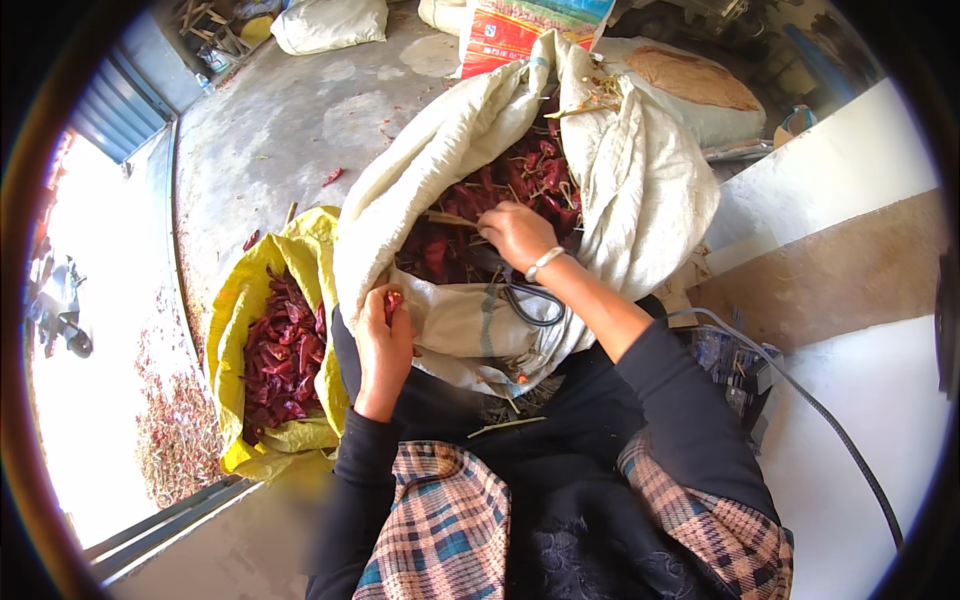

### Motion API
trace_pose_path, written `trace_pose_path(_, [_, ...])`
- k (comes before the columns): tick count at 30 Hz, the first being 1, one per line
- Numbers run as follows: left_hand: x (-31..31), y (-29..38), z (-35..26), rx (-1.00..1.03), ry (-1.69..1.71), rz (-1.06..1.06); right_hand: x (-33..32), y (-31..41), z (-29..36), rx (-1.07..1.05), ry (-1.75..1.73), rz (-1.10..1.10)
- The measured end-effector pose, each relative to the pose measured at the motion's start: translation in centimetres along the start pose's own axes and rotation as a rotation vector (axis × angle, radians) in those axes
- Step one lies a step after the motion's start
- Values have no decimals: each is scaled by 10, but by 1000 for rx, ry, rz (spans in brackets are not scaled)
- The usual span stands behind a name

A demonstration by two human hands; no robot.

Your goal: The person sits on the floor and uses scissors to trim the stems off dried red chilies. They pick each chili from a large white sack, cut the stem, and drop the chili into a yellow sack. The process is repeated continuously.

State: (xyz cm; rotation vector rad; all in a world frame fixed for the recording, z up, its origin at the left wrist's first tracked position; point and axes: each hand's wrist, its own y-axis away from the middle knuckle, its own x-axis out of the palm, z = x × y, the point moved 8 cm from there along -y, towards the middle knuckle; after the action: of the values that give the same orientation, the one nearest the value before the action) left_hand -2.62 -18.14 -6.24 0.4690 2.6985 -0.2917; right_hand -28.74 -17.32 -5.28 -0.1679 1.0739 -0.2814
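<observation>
A large white woven sack stands between my knees with its mouth rolled open. Dried red chili peppers and thin stalks fill it. My left hand is at the sack's near left rim, its fingers closed around a red pepper. Inside the mouth, my right hand has bent fingers over the peppers. Its fingertips meet the end of a dry stalk; whether they grip it is unclear. Just below that wrist, a dark looped tool handle, possibly of scissors, lies on the sack's inner fold.
At my left, a yellow woven sack holds loose red peppers. Stuffed white sacks and a red printed bag stand farther back. A dark cable curves along the right. Debris lies outside the doorway.
</observation>
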Motion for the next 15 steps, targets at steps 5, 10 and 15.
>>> trace_pose_path(5, [8,9,-28,-102,199,-20,-60,27,-22,216,-419,-81])
trace_pose_path(10, [25,9,-50,-69,306,45,-71,59,-40,514,-931,-39])
trace_pose_path(15, [37,12,-71,-151,341,140,-69,87,-21,518,-1198,17])
